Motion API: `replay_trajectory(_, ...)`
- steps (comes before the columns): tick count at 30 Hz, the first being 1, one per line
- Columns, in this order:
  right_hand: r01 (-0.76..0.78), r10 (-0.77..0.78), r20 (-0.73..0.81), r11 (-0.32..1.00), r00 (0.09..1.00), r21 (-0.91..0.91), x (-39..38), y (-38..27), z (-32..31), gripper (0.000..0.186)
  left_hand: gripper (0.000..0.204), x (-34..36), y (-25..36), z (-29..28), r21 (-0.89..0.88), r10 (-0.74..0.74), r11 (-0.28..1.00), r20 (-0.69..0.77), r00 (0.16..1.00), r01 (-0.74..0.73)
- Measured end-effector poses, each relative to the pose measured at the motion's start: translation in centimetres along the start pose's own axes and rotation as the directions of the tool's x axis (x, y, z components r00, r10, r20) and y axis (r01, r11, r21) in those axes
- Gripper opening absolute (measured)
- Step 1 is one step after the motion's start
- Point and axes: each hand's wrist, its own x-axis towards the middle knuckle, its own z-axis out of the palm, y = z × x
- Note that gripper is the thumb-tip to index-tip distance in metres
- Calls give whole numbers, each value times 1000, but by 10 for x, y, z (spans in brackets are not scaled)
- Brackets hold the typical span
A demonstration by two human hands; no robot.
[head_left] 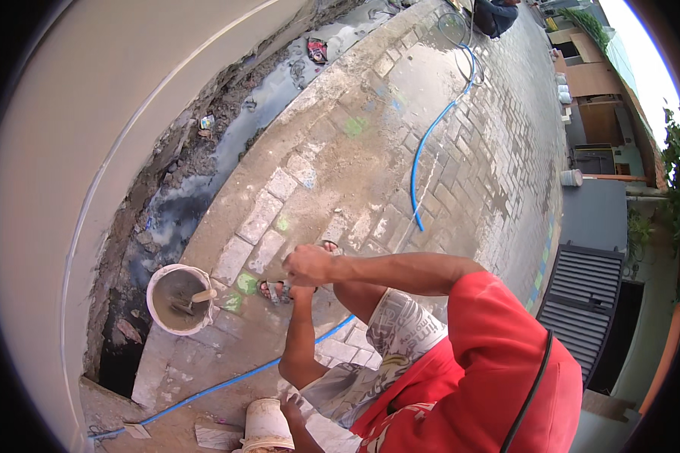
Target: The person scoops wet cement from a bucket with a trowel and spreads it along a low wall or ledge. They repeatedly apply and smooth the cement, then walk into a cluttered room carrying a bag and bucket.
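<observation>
My right hand [310, 264] is closed in a loose fist above my sandalled feet [276, 291]; whatever may be in it is hidden. My left hand [292, 409] is beside my bent knee and close to the rim of a white bucket [266, 420] at the bottom; its fingers are too small and dark to read. To the left of my feet stands a pale round bucket [155, 304] of grey wet mix. A trowel with a light wooden handle [203, 296] leans in it, blade partly sunk.
An open drain [227, 147] with murky water and rubble runs along the plain wall [60, 151]. Across the block paving [461, 189] lies a blue hose [415, 174]. Another person [495, 16] sits far off at the top. A dark slatted gate [582, 294] stands at the right.
</observation>
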Motion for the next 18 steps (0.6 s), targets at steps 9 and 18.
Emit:
replay_trajectory(9,-647,685,-258,728,681,226,-373,287,-11,28,63,-85,-33,37,55,160,986,-69,985,-157)
replay_trajectory(18,-563,627,-54,730,777,387,-725,421,271,24,39,-146,-186,162,607,132,794,-112,985,-38)
